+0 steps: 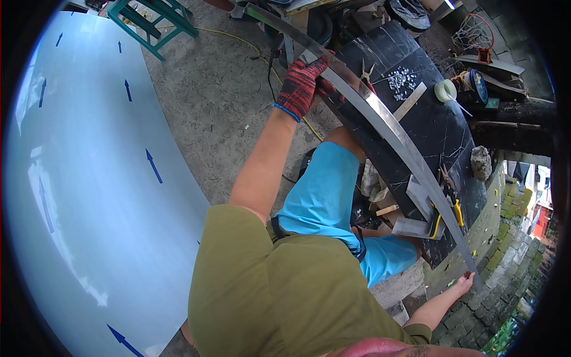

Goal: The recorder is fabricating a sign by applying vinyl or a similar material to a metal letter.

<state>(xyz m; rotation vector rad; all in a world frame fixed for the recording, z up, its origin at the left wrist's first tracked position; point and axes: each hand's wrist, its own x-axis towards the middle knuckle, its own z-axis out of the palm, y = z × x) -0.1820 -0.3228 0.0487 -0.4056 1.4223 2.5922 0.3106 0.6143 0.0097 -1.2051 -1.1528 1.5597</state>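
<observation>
A long, thin silvery metal strip (389,119) runs diagonally from the top middle to the lower right. My left hand (300,86), in a red and black knitted glove, is closed round its upper part. Bare, my right hand (464,284) grips the strip near its lower end; some of its fingers are hidden. The strip crosses above a black marbled tabletop (434,128). Beneath and beside its lower half lie a hand tool with yellow handles (457,212) and flat metal offcuts (419,196).
On the tabletop are pliers (367,72), several small shiny metal pieces (402,82), a pale flat stick (410,102), a tape roll (445,91) and a stone (480,163). A large glossy sheet with blue arrows (89,178) fills the left. A green stool (153,27) and yellow cable (235,37) are behind.
</observation>
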